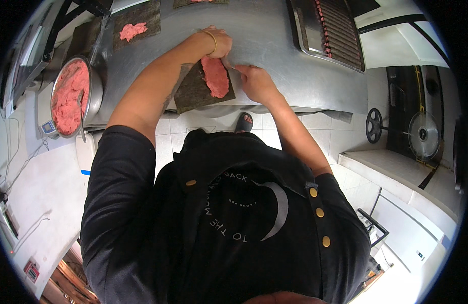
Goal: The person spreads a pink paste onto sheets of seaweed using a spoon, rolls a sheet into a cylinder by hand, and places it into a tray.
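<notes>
A dark seaweed sheet (191, 92) lies near the front edge of the steel table, with a long strip of pink minced meat (215, 77) spread on its right part. At the sheet's far end, my left hand (219, 42) is closed with its fingers curled; what they hold, if anything, is hidden. To the right of the meat, my right hand (258, 84) grips a thin metal utensil (228, 64), index finger stretched along it. The utensil's tip is at the strip's upper right, and its full shape cannot be made out.
Another seaweed sheet (152, 26) with a lump of pink meat lies at the far left. A steel bowl (95, 91) of pink mince, with a utensil in it, stands left. At the far right is a metal tray (340, 63) of dark rolls in rows.
</notes>
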Tool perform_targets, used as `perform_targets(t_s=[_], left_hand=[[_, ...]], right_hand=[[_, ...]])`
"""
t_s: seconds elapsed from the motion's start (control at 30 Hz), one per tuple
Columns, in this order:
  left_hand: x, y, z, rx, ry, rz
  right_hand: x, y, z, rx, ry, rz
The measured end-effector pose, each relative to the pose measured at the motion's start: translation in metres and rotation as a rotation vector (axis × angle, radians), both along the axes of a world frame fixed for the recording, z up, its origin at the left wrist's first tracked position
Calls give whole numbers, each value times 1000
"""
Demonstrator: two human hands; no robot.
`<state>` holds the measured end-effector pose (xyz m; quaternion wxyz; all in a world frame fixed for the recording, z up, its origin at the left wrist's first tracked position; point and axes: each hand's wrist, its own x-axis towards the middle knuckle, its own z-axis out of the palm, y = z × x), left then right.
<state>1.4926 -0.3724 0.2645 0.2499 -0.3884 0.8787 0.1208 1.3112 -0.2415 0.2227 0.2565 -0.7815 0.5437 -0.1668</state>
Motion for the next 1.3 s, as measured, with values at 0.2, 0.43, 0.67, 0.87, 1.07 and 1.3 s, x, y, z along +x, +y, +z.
perform_targets(t_s=[0.2,0.43,0.67,0.87,1.07,1.3], left_hand=[[-1,-8,-10,8,-84,-88],[1,-10,-22,-35,-51,-87],[8,0,-5,-25,47,-47],[64,21,-49,-294,900,258],[129,117,-72,-387,939,730],[144,160,-122,-585,904,577]], right_hand=[[-1,26,5,12,42,24],[-9,71,18,101,101,12],[-39,106,52,153,74,19],[-36,48,25,-24,-16,19],[-25,43,19,69,81,142],[-32,22,41,17,96,212]])
